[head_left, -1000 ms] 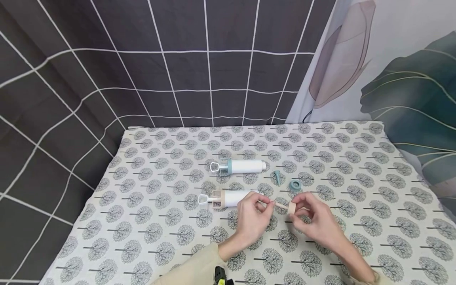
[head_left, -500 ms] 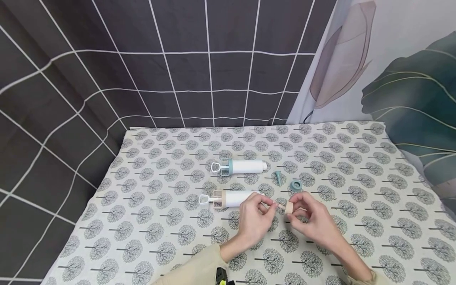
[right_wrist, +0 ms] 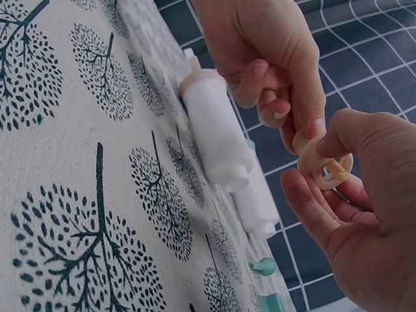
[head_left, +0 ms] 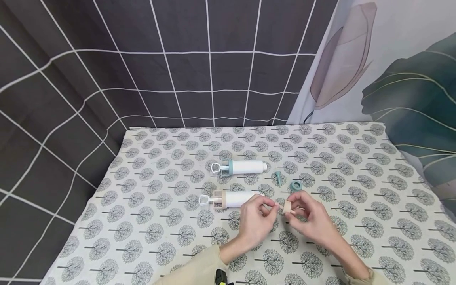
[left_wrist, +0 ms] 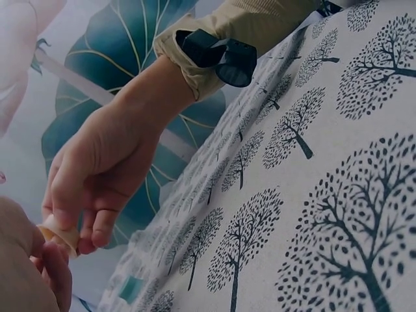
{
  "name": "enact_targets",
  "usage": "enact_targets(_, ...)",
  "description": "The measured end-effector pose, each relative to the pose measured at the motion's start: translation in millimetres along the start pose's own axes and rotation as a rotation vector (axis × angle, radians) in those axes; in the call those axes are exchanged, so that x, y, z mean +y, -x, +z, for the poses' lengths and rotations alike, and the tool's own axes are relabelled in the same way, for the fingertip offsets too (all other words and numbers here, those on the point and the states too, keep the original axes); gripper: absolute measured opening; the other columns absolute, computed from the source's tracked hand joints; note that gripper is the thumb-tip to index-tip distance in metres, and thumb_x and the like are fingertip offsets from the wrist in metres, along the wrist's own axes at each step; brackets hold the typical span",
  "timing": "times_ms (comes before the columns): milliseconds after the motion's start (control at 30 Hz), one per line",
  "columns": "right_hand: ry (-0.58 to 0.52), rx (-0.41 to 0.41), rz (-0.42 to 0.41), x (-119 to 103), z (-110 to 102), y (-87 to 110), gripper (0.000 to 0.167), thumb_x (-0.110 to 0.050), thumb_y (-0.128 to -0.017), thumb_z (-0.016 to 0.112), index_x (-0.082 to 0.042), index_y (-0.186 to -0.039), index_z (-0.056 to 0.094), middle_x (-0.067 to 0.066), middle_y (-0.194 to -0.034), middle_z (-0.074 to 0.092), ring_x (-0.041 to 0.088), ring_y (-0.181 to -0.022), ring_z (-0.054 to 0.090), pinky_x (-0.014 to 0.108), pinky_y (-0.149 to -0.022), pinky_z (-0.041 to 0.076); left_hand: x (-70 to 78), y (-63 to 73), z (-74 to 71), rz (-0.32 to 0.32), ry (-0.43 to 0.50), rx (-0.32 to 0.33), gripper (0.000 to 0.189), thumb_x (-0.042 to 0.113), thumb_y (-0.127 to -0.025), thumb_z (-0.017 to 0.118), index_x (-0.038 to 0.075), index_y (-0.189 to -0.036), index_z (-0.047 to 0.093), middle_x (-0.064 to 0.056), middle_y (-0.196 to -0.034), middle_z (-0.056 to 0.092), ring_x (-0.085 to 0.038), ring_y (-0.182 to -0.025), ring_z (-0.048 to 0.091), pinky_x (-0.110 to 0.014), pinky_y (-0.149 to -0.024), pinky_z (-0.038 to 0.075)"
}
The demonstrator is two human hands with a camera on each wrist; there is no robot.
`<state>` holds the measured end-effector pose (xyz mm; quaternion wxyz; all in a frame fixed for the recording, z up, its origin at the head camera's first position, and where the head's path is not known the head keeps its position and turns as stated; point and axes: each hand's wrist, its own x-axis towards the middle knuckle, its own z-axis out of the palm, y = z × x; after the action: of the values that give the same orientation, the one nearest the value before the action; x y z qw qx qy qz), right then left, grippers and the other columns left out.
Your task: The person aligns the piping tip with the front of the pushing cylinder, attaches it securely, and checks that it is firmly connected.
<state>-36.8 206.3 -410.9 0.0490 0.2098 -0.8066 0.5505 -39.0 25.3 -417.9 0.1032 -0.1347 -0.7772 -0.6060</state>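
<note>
Lying furthest left, beige-collared tube (head_left: 238, 199): on its side on the tree-print cloth (head_left: 142, 247); white loop handle (head_left: 204, 200) to the left; front end partly masked in the head view; right wrist view shows its neck bare.
Teal-collared tube (head_left: 246, 166): just beyond, lying the same way; bare neck to the right.
Left hand (head_left: 257, 221): thumb and forefinger brought together, pinching the beige nozzle (head_left: 281, 207) by its end; other fingers curled, holding nothing that shows.
Teal nozzle (head_left: 278, 179): loose on the cloth; apart from the teal-collared tube's neck.
Beige ring (head_left: 287, 206): between the two hands; nozzle seems to pass into it, narrow tip showing on the right-hand side.
Teal ring (head_left: 296, 185): on the cloth, near the right fingers; untouched.
Right hand (head_left: 313, 217): thumb and fingers bent round the beige ring's edge; spread about as wide as the ring.
Step in hand: by my reading, threading nozzle through ring; partway, since shaft shows on the left side too.
Next move calls for: likely a straight push, ring held steady, nozzle square to the hole; main risk a tilted seat; full seating cannot be told.
</note>
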Motion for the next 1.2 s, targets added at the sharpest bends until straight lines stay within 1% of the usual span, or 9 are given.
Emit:
enact_targets(167, -0.010, -0.004, -0.024, -0.9, 2.2, -0.1, 0.044, 0.021, -0.070, 0.073, 0.003, -0.107, 0.056, 0.008, -0.091, 0.067, 0.015, -0.083, 0.069, 0.026, -0.073, 0.058, -0.6, 1.5, 0.5, 0.036, 0.001, -0.020, 0.010, -0.004, -0.082, 0.076, 0.003, -0.087, 0.071, 0.002, -0.080, 0.064, 0.004, -0.061, 0.054, -0.015, -0.047, 0.047)
enact_targets(333, -0.030, -0.014, -0.054, -0.6, 3.2, -0.3, 0.043, 0.022, -0.071, 0.072, 0.004, -0.107, 0.056, 0.009, -0.091, 0.066, 0.015, -0.084, 0.069, 0.027, -0.075, 0.057, -0.5, 2.2, 0.6, 0.062, 0.028, -0.045, 0.010, -0.007, -0.082, 0.074, 0.000, -0.088, 0.071, -0.002, -0.080, 0.065, 0.003, -0.061, 0.054, -0.014, -0.046, 0.046)
enact_targets(400, -0.031, -0.014, -0.057, -0.5, 3.4, -0.2, 0.043, 0.022, -0.072, 0.072, 0.003, -0.107, 0.056, 0.008, -0.091, 0.066, 0.015, -0.083, 0.068, 0.027, -0.074, 0.057, -0.3, 2.6, 0.4, 0.060, 0.036, -0.060, 0.011, -0.009, -0.082, 0.073, -0.001, -0.088, 0.071, -0.002, -0.081, 0.065, 0.003, -0.062, 0.055, -0.015, -0.047, 0.047)
enact_targets(500, -0.002, -0.005, -0.066, -0.3, 3.9, 0.1, 0.043, 0.020, -0.072, 0.073, 0.001, -0.106, 0.057, 0.006, -0.089, 0.067, 0.013, -0.077, 0.067, 0.025, -0.068, 0.058, 0.3, 3.3, -0.1, 0.051, 0.042, -0.084, 0.013, -0.010, -0.081, 0.071, -0.001, -0.090, 0.071, -0.002, -0.085, 0.066, 0.004, -0.065, 0.056, -0.016, -0.049, 0.049)
enact_targets(633, 0.008, -0.001, -0.072, -0.6, 4.5, 0.1, 0.042, 0.019, -0.072, 0.073, 0.001, -0.106, 0.057, 0.006, -0.087, 0.067, 0.013, -0.072, 0.066, 0.025, -0.064, 0.057, 2.2, 3.9, -1.0, 0.041, 0.041, -0.100, 0.014, -0.010, -0.081, 0.071, 0.000, -0.091, 0.072, -0.001, -0.090, 0.068, 0.004, -0.068, 0.057, -0.016, -0.050, 0.050)
enact_targets(933, -0.023, -0.021, -0.088, -0.8, 4.3, -1.1, 0.044, 0.022, -0.071, 0.071, 0.001, -0.106, 0.057, 0.006, -0.087, 0.067, 0.016, -0.072, 0.066, 0.026, -0.064, 0.058, 4.6, 4.7, -3.7, 0.033, 0.081, -0.132, 0.016, -0.012, -0.083, 0.067, -0.001, -0.093, 0.072, -0.004, -0.087, 0.069, -0.001, -0.070, 0.058, -0.016, -0.052, 0.050)
enact_targets(1067, -0.026, -0.027, -0.083, -0.9, 4.4, -1.1, 0.043, 0.022, -0.071, 0.071, 0.000, -0.106, 0.057, 0.006, -0.086, 0.067, 0.016, -0.070, 0.066, 0.027, -0.061, 0.058, 4.4, 5.7, -4.4, 0.012, 0.102, -0.156, 0.015, -0.012, -0.084, 0.065, -0.001, -0.093, 0.072, -0.003, -0.084, 0.067, 0.000, -0.069, 0.056, -0.016, -0.049, 0.047)
enact_targets(1133, -0.007, -0.027, -0.087, -0.7, 4.3, -1.0, 0.042, 0.021, -0.071, 0.071, 0.000, -0.105, 0.058, 0.005, -0.085, 0.068, 0.015, -0.068, 0.066, 0.027, -0.059, 0.057, 4.4, 6.1, -4.6, -0.002, 0.112, -0.168, 0.015, -0.012, -0.085, 0.064, -0.001, -0.093, 0.071, -0.003, -0.082, 0.066, 0.001, -0.067, 0.054, -0.016, -0.047, 0.046)
enact_targets(1200, 0.007, -0.028, -0.087, -0.5, 4.2, -0.8, 0.042, 0.020, -0.072, 0.072, -0.001, -0.105, 0.058, 0.004, -0.085, 0.068, 0.014, -0.069, 0.066, 0.027, -0.061, 0.058, 5.0, 6.2, -4.9, -0.019, 0.131, -0.181, 0.015, -0.012, -0.085, 0.064, -0.002, -0.094, 0.071, -0.006, -0.080, 0.066, 0.002, -0.065, 0.053, -0.016, -0.044, 0.044)
